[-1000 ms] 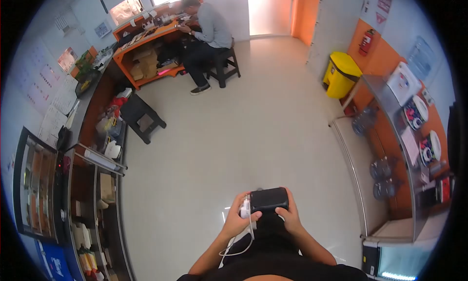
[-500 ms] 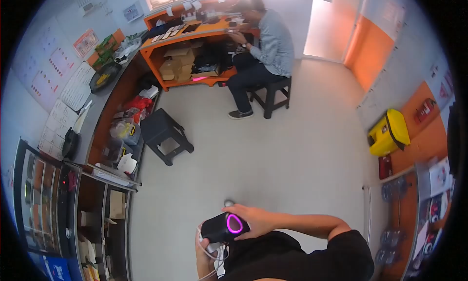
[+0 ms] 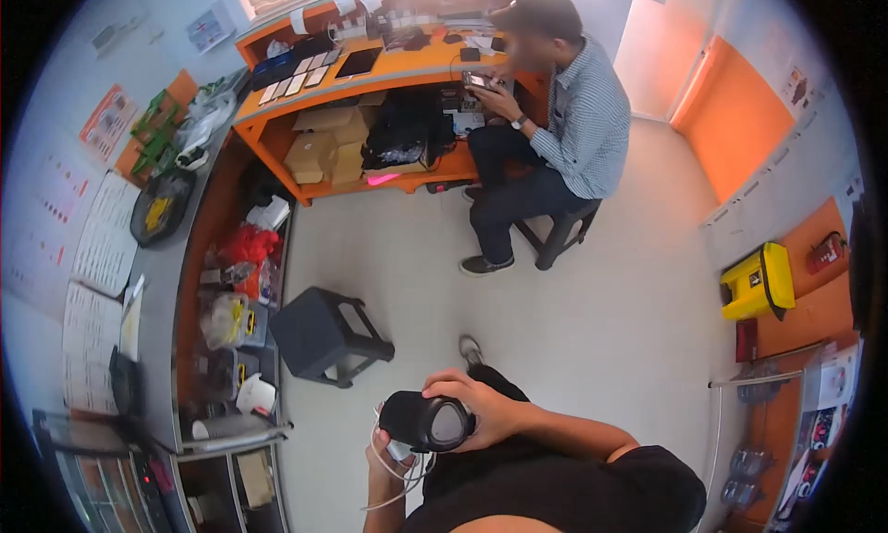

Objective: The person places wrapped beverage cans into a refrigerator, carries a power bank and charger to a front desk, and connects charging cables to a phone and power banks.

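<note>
A black cylindrical portable speaker (image 3: pixel 404 420) is held in front of my body, its round grey end turned to the right. My right hand (image 3: pixel 483 407) wraps round that end from above and the side. My left hand (image 3: pixel 377 464) is closed at the speaker's left underside, its fingers partly hidden. A thin white cable (image 3: pixel 410 485) loops below the speaker and hangs by my left hand. A small white piece (image 3: pixel 400 451) shows beneath the speaker, its kind unclear.
A dark stool (image 3: pixel 319 334) stands ahead left. Beyond it, a person (image 3: pixel 587 117) sits at an orange workbench (image 3: pixel 398 66) holding a phone-like device. A metal counter (image 3: pixel 199 246) runs along the left; a yellow bin (image 3: pixel 760 281) and shelving stand right.
The view has moved toward the workbench, so the stool and seated person appear nearer. The speaker's end ring glowed magenta before and now looks grey. Both hands keep hold of it.
</note>
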Demonstrator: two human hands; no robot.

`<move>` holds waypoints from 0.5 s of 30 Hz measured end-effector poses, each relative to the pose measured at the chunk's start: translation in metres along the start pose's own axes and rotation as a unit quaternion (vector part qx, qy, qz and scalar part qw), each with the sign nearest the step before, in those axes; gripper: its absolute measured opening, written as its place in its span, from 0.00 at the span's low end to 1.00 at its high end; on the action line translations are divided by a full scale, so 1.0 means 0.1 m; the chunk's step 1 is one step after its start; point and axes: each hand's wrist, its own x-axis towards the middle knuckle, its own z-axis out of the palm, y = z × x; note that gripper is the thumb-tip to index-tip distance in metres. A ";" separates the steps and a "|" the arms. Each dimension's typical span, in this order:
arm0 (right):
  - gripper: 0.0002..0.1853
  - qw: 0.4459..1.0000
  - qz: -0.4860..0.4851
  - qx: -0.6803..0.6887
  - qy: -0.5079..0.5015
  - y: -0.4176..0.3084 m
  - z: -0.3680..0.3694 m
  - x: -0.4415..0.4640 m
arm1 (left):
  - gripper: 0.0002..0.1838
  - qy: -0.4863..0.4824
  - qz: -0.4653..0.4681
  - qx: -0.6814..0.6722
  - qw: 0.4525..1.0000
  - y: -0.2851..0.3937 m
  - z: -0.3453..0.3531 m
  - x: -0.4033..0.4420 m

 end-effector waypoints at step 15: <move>0.45 0.995 -0.076 0.044 -0.036 2.03 -1.76 4.36 | 0.39 0.023 0.158 0.087 0.983 2.10 0.06 4.20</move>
